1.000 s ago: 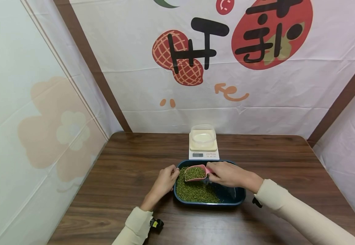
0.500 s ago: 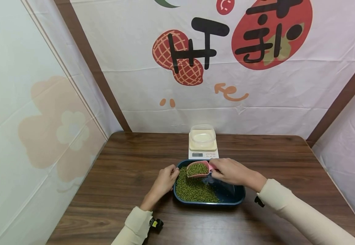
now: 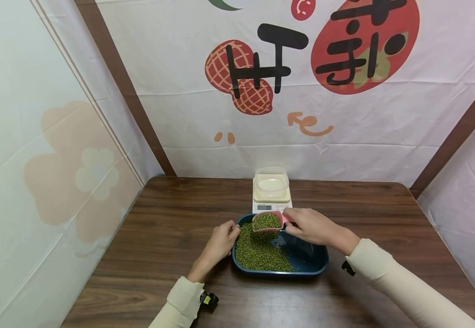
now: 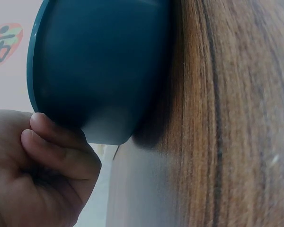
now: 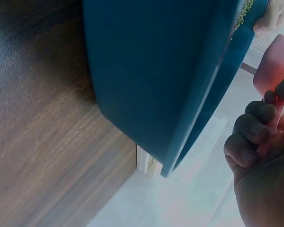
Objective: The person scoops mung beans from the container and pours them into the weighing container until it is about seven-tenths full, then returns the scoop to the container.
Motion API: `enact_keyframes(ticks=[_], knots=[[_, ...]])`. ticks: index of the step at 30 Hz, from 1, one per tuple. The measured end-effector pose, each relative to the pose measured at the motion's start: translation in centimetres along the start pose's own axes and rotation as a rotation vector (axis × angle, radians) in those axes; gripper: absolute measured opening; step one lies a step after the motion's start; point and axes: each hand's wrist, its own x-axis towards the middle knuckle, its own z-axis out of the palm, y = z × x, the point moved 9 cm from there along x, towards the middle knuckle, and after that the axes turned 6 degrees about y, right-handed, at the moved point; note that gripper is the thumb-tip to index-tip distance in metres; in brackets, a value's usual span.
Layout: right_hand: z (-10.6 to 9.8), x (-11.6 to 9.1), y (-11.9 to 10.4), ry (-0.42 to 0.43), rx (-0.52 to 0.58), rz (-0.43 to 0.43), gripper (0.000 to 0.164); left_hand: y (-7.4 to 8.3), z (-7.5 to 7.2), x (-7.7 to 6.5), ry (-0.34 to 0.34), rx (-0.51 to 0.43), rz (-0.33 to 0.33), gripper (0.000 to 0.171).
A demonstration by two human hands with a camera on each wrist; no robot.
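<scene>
Since the earlier frames, the pink scoop (image 5: 274,64) has been shifted toward the far rim of the blue tray (image 3: 305,258) and slightly to the right, and appears to have been raised. It is now seen over the tray's far side, filled with green beans (image 3: 267,221). Its handle is grasped by the curled fingers of the right hand (image 3: 312,226). This is judged to mean that the portion has been separated from the loose beans (image 3: 261,256), which are left heaped in the tray's left part, with bare floor exposed at the right. No change of place is noted for the left hand (image 3: 220,240); its fingers are bent at the tray's left rim, which is apparently gripped. Directly behind the tray, a white scale (image 3: 278,208) is set on the bench (image 3: 180,228), with a transparent container (image 3: 272,183) placed on it; the display cannot be read. The scale's front edge and the tray's far rim are closely aligned, and whether they touch cannot be determined. The tray's raised far rim is considered the only obstruction between scoop and container.
</scene>
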Motion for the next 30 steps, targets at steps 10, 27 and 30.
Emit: enact_keyframes(ticks=[10, 27, 30], knots=[[-0.9, 0.4, 0.8, 0.025, -0.01, 0.022, 0.011, -0.1, 0.1, 0.1, -0.011, -0.008, -0.012, 0.035], [-2.1, 1.4, 2.6, 0.044, -0.014, 0.076, 0.004, 0.0, 0.0, 0.3, -0.011, -0.014, -0.013, 0.034], [-2.3, 1.6, 2.9, 0.056, -0.02, 0.078, 0.006, 0.0, 0.0, 0.3, -0.015, -0.015, -0.014, 0.034]])
